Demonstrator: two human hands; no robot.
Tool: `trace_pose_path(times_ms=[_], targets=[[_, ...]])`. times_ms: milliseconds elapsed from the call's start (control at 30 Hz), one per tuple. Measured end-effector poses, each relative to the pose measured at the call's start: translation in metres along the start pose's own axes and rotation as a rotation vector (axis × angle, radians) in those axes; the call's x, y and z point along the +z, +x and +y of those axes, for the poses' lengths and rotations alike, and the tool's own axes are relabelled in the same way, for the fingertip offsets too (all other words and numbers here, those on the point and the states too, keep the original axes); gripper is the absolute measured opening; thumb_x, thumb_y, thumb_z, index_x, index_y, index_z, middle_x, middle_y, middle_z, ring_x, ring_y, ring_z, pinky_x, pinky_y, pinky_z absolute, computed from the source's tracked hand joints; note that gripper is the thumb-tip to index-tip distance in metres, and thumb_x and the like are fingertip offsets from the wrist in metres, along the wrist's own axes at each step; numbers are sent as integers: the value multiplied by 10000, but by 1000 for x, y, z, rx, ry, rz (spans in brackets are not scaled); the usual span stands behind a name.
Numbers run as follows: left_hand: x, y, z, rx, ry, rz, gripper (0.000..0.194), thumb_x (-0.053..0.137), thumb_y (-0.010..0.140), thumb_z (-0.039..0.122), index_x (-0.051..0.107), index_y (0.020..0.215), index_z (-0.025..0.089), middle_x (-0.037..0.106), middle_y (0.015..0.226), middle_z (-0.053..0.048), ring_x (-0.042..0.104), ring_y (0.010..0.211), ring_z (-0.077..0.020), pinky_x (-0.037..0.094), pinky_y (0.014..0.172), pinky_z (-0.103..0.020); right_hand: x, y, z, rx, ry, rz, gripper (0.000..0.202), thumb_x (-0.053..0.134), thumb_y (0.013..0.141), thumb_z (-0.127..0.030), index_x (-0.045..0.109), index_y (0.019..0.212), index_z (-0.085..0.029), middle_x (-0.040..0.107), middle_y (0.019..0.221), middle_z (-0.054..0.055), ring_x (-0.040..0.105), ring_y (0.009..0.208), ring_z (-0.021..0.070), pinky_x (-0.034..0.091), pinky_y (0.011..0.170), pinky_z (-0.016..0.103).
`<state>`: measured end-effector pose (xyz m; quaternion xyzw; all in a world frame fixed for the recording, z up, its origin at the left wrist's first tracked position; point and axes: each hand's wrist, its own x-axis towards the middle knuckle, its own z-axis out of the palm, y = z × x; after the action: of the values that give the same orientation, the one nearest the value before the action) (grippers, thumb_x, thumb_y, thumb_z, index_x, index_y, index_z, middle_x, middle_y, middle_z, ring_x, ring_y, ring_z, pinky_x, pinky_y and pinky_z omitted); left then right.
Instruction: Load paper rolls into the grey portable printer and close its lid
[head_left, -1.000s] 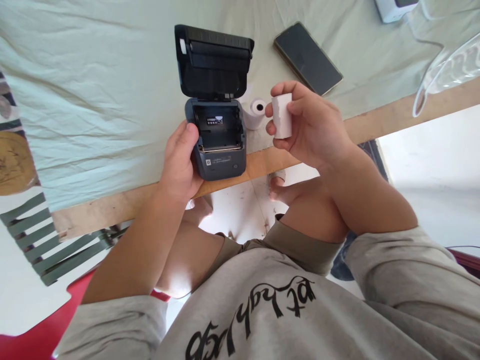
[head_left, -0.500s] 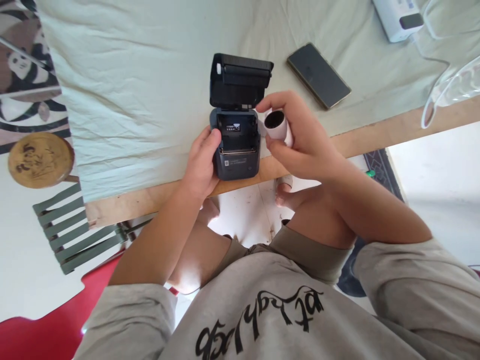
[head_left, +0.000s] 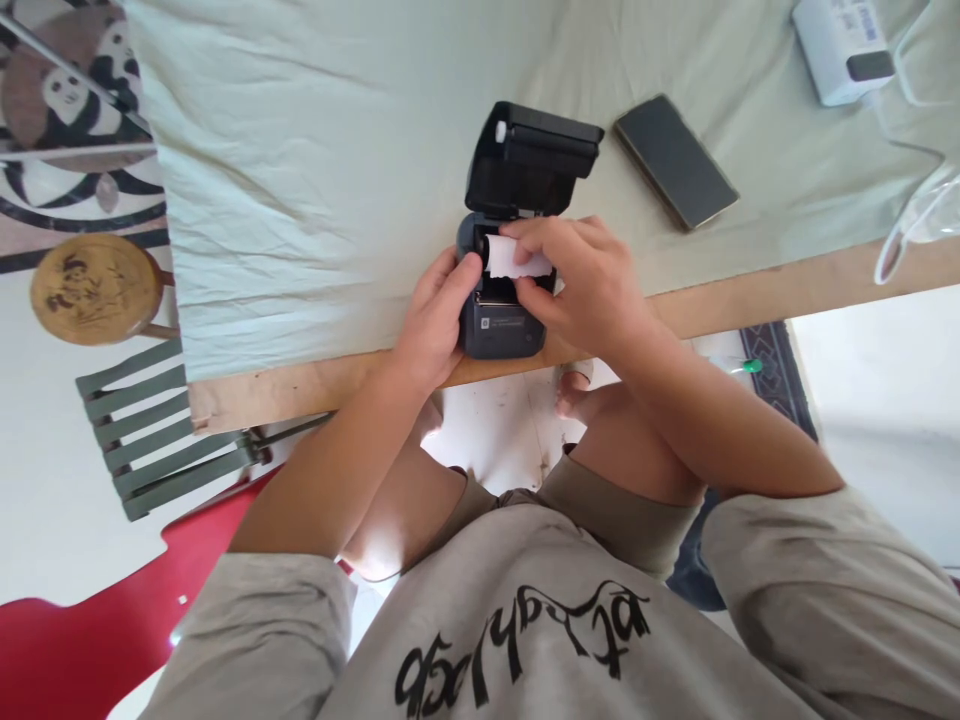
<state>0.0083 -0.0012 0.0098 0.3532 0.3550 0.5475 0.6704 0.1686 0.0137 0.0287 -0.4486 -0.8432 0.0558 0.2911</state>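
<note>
A small black label printer (head_left: pixel 501 335) stands at the front edge of the cloth-covered table, its lid (head_left: pixel 534 150) tipped up and back. My left hand (head_left: pixel 437 315) grips the printer's left side, thumb on the rim of the compartment. Inside the compartment lies a white paper roll (head_left: pixel 510 258) with a ragged loose edge facing me. My right hand (head_left: pixel 585 285) holds the roll from the right, fingers over its top and thumb below. The roll's right end is hidden behind those fingers.
A dark phone (head_left: pixel 675 160) lies right of the printer. Farther right are a white box-shaped device (head_left: pixel 844 50) and white cables (head_left: pixel 892 245). The table's wooden edge (head_left: pixel 360 368) runs in front of me. A round wooden stool (head_left: pixel 97 290) and a green slatted seat (head_left: pixel 142 430) stand at left.
My right hand has brought the paper roll from beside the printer into its compartment, turning it sideways. My left hand stays on the printer. The whole view has shifted slightly.
</note>
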Motion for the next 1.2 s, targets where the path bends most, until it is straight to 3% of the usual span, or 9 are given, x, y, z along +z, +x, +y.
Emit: trace_pose_path(times_ms=[133,267,433,500,633,733,933,1067,1200], targets=[[-1,-1,1,6,10,-10,217,561,898,367,601,853,159,607,766,-18,636,988,-195,518,803,-281,1,-1,-1,-76,-10,95,117,482,891,-180,547,803,-222,672,1051,14,608,1039,203,459,883,380],[-3,-1,0,11,3,-23,209,554,893,385,606,896,183,634,868,-29,608,1023,-204,513,817,-301,-5,-2,-9,-136,-75,239,159,509,896,-202,575,753,-224,647,881,20,569,825,183,439,729,357],[-12,3,-7,54,105,-77,447,746,729,219,568,1134,281,612,1159,3,556,1104,-186,457,975,-306,-8,-14,-8,-288,-18,131,107,588,869,-236,551,769,-231,666,865,-24,581,831,171,435,735,369],[-15,5,-9,68,144,-94,511,766,696,208,553,1154,281,596,1193,-2,539,1149,-206,439,1014,-337,-12,-16,-5,-274,57,114,97,605,861,-301,561,800,-238,655,889,-7,595,864,178,462,770,381],[-17,7,-11,27,175,-95,622,802,620,256,527,1178,284,625,1126,-21,567,1116,-252,483,946,-388,-30,-4,1,-49,159,323,164,560,877,-286,591,1022,-215,563,1191,80,573,1098,224,519,766,341],[-18,8,-11,-7,216,-99,667,811,591,281,524,1193,299,644,1086,-17,586,1074,-261,504,896,-391,-39,11,6,34,218,281,348,510,907,-213,511,1253,-174,521,1340,70,557,1186,219,530,758,286],[-20,11,-15,62,241,-121,634,820,575,310,535,1142,303,624,1140,-11,580,1099,-261,502,905,-393,-30,3,15,-149,335,205,72,575,868,-198,643,891,-198,662,924,9,553,685,98,498,615,260],[-25,15,-19,86,231,-159,618,825,566,296,537,1112,285,615,1150,-21,547,1177,-270,482,980,-401,-21,-13,15,-176,388,37,77,597,849,-160,669,873,-172,599,957,54,501,628,70,479,564,246],[-28,16,-23,123,150,-213,764,869,489,369,520,1167,308,607,1165,-16,543,1173,-281,495,959,-414,-15,-19,16,-148,399,81,100,601,863,-191,679,925,-188,529,923,35,493,663,66,495,599,236]])
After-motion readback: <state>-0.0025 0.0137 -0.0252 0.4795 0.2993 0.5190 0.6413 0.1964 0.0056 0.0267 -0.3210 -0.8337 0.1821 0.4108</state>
